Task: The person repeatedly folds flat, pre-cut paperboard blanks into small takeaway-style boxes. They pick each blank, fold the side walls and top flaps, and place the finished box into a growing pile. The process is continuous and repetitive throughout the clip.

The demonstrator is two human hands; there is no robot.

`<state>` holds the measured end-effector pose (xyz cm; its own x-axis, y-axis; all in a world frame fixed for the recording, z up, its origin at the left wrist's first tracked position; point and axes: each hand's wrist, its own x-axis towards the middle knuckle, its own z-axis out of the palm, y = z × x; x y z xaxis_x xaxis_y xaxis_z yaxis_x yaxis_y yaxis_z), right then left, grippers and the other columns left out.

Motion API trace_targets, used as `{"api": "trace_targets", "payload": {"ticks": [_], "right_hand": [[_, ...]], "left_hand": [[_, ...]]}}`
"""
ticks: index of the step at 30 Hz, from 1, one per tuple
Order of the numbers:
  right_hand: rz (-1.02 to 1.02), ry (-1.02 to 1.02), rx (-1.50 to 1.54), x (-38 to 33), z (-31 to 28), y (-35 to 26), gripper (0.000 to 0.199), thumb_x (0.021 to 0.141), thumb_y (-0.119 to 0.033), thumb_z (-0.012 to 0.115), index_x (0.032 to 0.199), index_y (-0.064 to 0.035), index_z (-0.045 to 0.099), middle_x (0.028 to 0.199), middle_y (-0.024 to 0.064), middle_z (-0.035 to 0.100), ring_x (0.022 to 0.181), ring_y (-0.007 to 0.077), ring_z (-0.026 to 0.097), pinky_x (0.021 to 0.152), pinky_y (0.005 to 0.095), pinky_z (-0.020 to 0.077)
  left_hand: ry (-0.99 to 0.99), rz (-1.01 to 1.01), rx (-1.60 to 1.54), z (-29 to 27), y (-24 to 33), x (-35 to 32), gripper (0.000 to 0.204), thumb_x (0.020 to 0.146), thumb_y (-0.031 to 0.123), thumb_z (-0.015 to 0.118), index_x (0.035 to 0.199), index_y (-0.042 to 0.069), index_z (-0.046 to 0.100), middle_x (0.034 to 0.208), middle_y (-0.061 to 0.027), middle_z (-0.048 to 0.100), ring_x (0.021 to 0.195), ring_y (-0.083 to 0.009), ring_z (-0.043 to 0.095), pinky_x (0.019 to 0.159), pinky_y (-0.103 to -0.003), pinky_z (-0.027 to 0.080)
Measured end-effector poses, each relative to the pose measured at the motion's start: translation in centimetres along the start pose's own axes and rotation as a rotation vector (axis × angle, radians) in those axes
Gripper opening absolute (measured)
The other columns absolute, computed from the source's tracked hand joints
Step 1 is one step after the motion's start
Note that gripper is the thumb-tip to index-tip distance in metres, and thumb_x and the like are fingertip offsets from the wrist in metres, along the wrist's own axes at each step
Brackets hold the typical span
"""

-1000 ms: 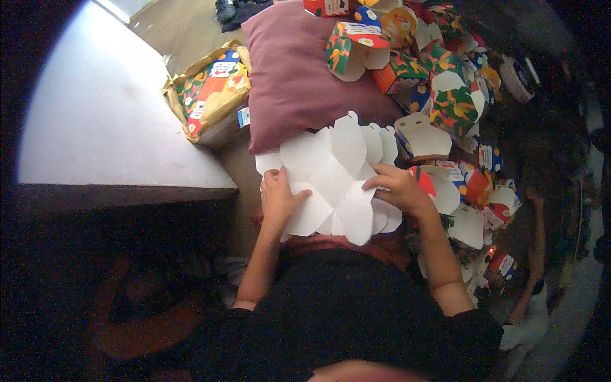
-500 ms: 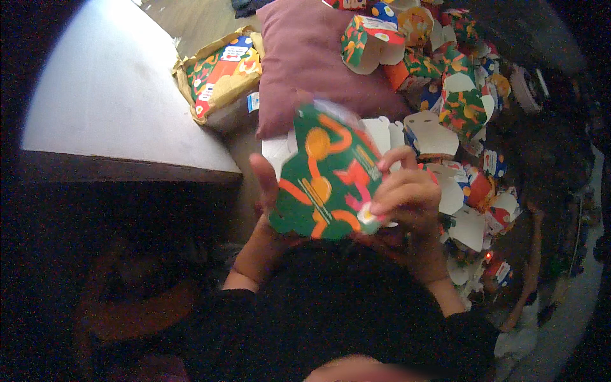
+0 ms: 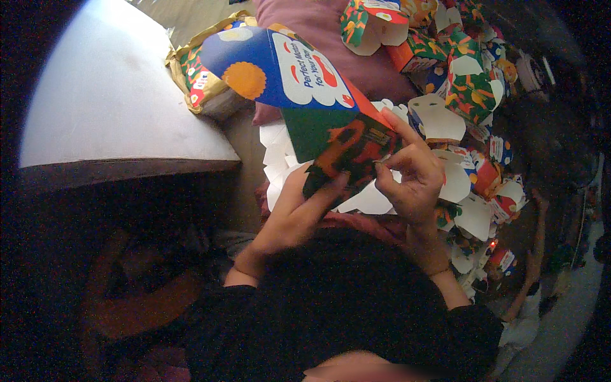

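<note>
Up between two hands, tilted, above a pile of white card blanks (image 3: 277,149): a partly folded printed carton (image 3: 305,105), with a blue flap at upper left, a red strip toward the right and a dark green panel below. With the left hand (image 3: 296,213), grips the lower left part, with the thumb on the green panel and the fingers mostly out of sight. With the right hand (image 3: 410,175), holds the right edge, with the index finger along it and the thumb close to the other fingertips; cannot make out the exact contact there. Beyond the carton, a mauve pillow (image 3: 312,19). To the left, a tan paper bundle (image 3: 210,97) of printed card, near a white tabletop (image 3: 114,95). To the right, a crowded heap of folded boxes (image 3: 471,99), several with white insides in view.
</note>
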<state>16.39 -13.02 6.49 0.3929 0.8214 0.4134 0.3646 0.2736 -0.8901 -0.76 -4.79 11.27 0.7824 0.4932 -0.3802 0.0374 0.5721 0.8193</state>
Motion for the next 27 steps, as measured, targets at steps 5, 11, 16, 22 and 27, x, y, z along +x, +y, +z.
{"api": "trace_targets", "payload": {"ticks": [5,11,16,22,27], "right_hand": [[-0.159,-0.048,-0.164,0.6,-0.2,0.8,0.033,0.062,-0.003,0.08,0.089,0.0002,0.062,0.113,0.0157,0.057,0.1,0.0225,0.056,0.084,0.0315,0.0457],[0.02,-0.069,-0.187,1.0,-1.2,0.2,0.07,0.059,-0.02,0.082,0.123,-0.0107,0.054,0.088,0.007,0.057,0.084,0.0211,0.059,0.076,0.031,0.0478],[-0.267,-0.254,-0.185,2.2,-2.4,0.6,0.064,0.065,-0.015,0.075,0.126,-0.0134,0.054,0.11,0.0161,0.06,0.103,0.0306,0.059,0.086,0.034,0.0482],[-0.344,-0.286,-0.224,2.5,-3.0,1.1,0.029,0.071,-0.003,0.068,0.099,-0.0012,0.065,0.098,0.0146,0.065,0.092,0.0287,0.064,0.08,0.0351,0.052],[-0.159,-0.232,-0.131,2.2,-2.9,2.6,0.018,0.074,-0.001,0.066,0.092,0.0003,0.067,0.087,0.0135,0.067,0.078,0.025,0.067,0.071,0.0318,0.0523]], "left_hand": [[0.073,0.12,-0.068,-0.1,-0.6,0.5,0.038,0.09,0.011,0.052,0.127,0.003,0.045,0.128,-0.0145,0.047,0.117,-0.0193,0.046,0.098,-0.032,0.036],[-0.024,0.174,-0.06,-0.6,-2.3,1.4,0.042,0.088,0.004,0.053,0.128,0.004,0.043,0.135,-0.0123,0.04,0.125,-0.0211,0.037,0.102,-0.034,0.031],[-0.23,-0.05,0.133,-1.6,-1.1,1.7,0.042,0.087,0.012,0.053,0.127,0.003,0.043,0.128,-0.0104,0.044,0.122,-0.0196,0.039,0.101,-0.031,0.031],[-0.334,0.079,0.341,-0.8,-0.1,1.8,0.053,0.086,0.023,0.054,0.131,0.001,0.035,0.128,-0.0128,0.04,0.124,-0.0183,0.035,0.099,-0.031,0.032],[-0.254,-0.12,-0.304,-0.8,-1.5,2.4,0.089,0.073,0.029,0.068,0.14,-0.002,0.018,0.135,-0.0182,0.037,0.125,-0.0293,0.039,0.104,-0.037,0.031]]}}
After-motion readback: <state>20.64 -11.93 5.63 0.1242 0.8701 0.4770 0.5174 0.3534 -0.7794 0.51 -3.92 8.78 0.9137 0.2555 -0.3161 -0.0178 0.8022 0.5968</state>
